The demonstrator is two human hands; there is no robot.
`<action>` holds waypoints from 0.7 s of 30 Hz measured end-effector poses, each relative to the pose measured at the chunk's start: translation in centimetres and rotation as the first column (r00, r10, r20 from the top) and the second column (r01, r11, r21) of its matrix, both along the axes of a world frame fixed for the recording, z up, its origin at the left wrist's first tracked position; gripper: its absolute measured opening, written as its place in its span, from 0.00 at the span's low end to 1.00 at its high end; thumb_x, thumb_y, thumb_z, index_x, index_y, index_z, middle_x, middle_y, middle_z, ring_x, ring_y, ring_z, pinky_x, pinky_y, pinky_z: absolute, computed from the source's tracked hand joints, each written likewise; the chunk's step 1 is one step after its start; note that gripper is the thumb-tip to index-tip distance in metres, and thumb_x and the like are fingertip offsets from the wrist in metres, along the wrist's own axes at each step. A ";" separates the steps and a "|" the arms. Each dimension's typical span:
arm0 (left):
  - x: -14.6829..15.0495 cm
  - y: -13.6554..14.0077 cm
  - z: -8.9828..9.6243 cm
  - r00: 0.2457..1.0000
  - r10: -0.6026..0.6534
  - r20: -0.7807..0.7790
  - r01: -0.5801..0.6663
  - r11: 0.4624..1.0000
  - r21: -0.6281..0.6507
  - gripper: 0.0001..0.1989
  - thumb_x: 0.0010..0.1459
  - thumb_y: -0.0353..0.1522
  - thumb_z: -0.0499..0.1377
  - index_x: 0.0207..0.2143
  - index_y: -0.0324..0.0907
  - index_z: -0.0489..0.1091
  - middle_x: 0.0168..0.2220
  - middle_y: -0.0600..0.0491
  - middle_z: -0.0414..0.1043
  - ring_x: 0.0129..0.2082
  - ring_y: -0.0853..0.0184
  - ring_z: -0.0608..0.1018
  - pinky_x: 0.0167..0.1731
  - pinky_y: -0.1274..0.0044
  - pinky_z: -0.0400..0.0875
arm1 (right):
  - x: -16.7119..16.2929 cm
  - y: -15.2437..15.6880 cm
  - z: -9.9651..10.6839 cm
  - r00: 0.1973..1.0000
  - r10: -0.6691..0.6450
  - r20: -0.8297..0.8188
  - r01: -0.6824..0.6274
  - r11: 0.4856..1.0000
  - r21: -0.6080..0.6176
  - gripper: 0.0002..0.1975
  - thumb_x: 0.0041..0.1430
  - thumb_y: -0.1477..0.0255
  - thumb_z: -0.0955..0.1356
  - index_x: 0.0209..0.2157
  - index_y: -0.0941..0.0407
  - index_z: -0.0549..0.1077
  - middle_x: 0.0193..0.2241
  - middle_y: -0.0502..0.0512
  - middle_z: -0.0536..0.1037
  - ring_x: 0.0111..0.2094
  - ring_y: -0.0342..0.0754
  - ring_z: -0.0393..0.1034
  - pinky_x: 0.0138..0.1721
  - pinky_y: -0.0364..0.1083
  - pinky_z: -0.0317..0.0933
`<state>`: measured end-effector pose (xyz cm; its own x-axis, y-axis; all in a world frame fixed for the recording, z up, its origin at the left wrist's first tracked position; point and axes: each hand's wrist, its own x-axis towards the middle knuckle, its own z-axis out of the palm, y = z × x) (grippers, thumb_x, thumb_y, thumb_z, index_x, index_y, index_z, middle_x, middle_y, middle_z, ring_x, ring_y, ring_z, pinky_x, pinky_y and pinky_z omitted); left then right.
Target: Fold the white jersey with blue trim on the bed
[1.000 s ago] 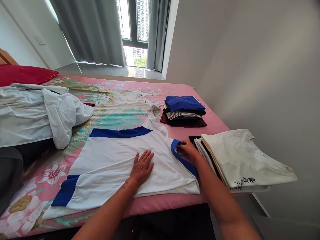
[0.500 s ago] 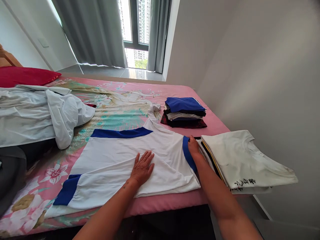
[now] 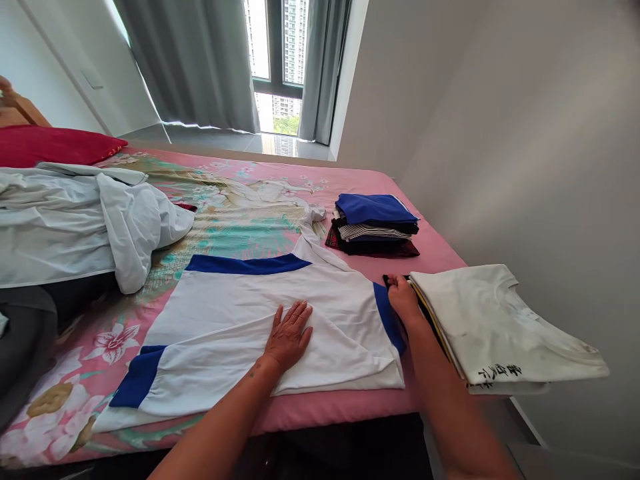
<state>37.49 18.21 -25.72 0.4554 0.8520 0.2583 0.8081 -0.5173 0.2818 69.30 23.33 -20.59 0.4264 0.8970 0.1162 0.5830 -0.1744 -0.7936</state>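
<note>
A white long-sleeved shirt [image 3: 225, 300] with blue bands at its hem, cuff and neckline lies spread on the bed, one sleeve folded across the body. My left hand [image 3: 290, 335] rests flat on the shirt's middle, fingers stretched out. Just past the blue neckline my right hand [image 3: 403, 297] is closed, its fingertips by a bit of black cloth [image 3: 387, 281] at the corner of a folded stack. Whether it grips that cloth is hidden. On top of this stack is a folded cream T-shirt [image 3: 480, 320] with dark lettering, reaching past the bed's edge.
A second stack of folded clothes [image 3: 375, 217], blue on top, sits farther back on the bed. At left is a heap of white and dark garments [image 3: 80, 227] before a red pillow [image 3: 55, 145]. The wall [image 3: 500, 167] stands on the right.
My right hand has left the blue neckline and moved slightly right, to the stack's near corner. My left hand stays flat on the shirt. The view has shifted a little.
</note>
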 end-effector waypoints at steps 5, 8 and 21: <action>0.0 0.0 0.1 1.000 0.002 0.002 -0.002 1.000 -0.005 0.25 0.62 0.36 0.46 0.62 0.46 0.54 0.64 0.52 0.52 0.64 0.62 0.54 0.63 0.59 0.37 | -8.0 -0.7 1.1 0.842 0.441 0.312 -0.495 0.860 0.122 0.16 0.61 0.71 0.56 0.46 0.55 0.70 0.45 0.56 0.73 0.49 0.47 0.65 0.52 0.46 0.58; 0.0 -0.1 0.1 1.000 -0.005 -0.001 0.005 1.000 -0.003 0.25 0.62 0.35 0.47 0.61 0.46 0.55 0.64 0.52 0.52 0.64 0.62 0.55 0.63 0.59 0.37 | -10.9 1.2 0.1 0.768 0.517 0.378 -0.547 0.836 -0.033 0.15 0.62 0.71 0.56 0.43 0.54 0.71 0.44 0.55 0.74 0.47 0.47 0.66 0.48 0.44 0.59; -0.5 -0.2 -0.2 1.000 -0.018 0.010 0.018 0.999 0.042 0.26 0.61 0.35 0.49 0.62 0.47 0.54 0.63 0.52 0.54 0.63 0.62 0.56 0.63 0.60 0.39 | -7.4 14.2 -0.3 0.882 0.198 0.427 -0.054 0.944 -0.326 0.14 0.61 0.70 0.59 0.43 0.58 0.72 0.37 0.63 0.77 0.41 0.52 0.71 0.40 0.46 0.62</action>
<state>37.04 18.02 -25.92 0.4679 0.8320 0.2981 0.7957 -0.5434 0.2677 61.93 37.53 -20.90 0.2730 0.9619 -0.0125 0.8950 -0.2587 -0.3634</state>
